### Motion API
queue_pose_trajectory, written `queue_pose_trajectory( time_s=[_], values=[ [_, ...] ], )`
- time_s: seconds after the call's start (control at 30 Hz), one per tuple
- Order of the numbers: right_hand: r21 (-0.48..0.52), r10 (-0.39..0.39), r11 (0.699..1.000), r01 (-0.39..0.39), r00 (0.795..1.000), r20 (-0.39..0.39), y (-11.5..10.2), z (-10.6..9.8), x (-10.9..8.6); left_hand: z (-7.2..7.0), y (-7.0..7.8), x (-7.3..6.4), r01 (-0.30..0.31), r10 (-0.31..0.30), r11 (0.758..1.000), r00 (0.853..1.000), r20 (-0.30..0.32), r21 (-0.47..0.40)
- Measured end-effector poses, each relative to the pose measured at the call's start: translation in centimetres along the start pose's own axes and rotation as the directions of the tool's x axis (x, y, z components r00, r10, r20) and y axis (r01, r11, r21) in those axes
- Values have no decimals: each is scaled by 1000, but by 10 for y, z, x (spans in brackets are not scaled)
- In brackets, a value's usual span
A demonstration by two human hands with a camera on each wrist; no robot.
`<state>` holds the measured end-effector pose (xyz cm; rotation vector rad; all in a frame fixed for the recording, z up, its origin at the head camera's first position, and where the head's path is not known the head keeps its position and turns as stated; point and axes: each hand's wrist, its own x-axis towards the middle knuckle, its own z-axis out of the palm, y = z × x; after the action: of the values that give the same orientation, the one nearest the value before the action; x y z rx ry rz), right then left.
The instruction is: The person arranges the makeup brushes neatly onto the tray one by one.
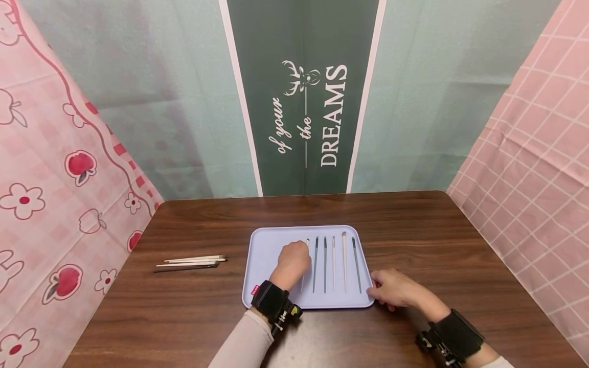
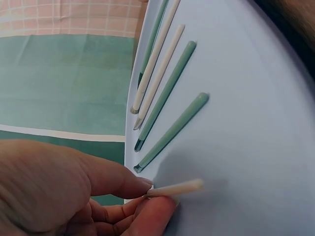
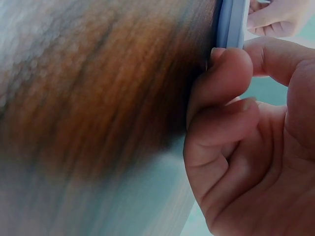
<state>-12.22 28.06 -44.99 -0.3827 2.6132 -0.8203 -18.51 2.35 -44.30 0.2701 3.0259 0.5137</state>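
My left hand (image 1: 292,260) is over the lavender tray (image 1: 269,250), pinching a cream-handled makeup brush (image 2: 181,189) between thumb and fingers. The brush's tip is hidden by the hand in the left wrist view. To its right, a row of slim makeup brushes lies side by side on the tray: two green ones (image 1: 315,266) (image 1: 325,266), two cream ones (image 1: 334,266) (image 1: 344,266), and a green one (image 1: 357,268) at the far right. At the tray's front right corner, my right hand (image 1: 397,288) grips the rim between thumb and curled fingers.
Several more brushes (image 1: 190,262), pale and dark, lie in a loose bundle on the wooden table (image 1: 202,317) left of the tray. A small red tag (image 1: 255,290) sticks out at the tray's left front. Fabric curtains (image 1: 303,179) hang behind and at both sides.
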Motion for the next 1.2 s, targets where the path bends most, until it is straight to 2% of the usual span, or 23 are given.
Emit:
queue_pose_trajectory(
  time_s=[0.2,0.43,0.63,0.77,1.0,1.2],
  values=[
    [-3,-5,1000,5,1000,-4,0,0,0,1,0,0,2,-2,1000,1000,-1,22],
    [-5,9,1000,-9,1000,-6,0,0,-1,0,0,-3,-12,12,1000,1000,-23,-15],
    [-5,5,1000,-5,1000,-11,-1,0,-1,-1,3,-3,30,-30,999,999,19,-19],
    [-9,6,1000,-6,1000,-9,-1,0,-1,1,3,-2,42,-42,999,999,17,-8],
    [-8,5,1000,-5,1000,-10,0,1,-1,-7,4,-6,97,-97,995,995,5,28],
    [-10,11,1000,-11,1000,-12,-1,1,0,-14,-3,-15,56,-55,996,998,-10,67]
  ],
)
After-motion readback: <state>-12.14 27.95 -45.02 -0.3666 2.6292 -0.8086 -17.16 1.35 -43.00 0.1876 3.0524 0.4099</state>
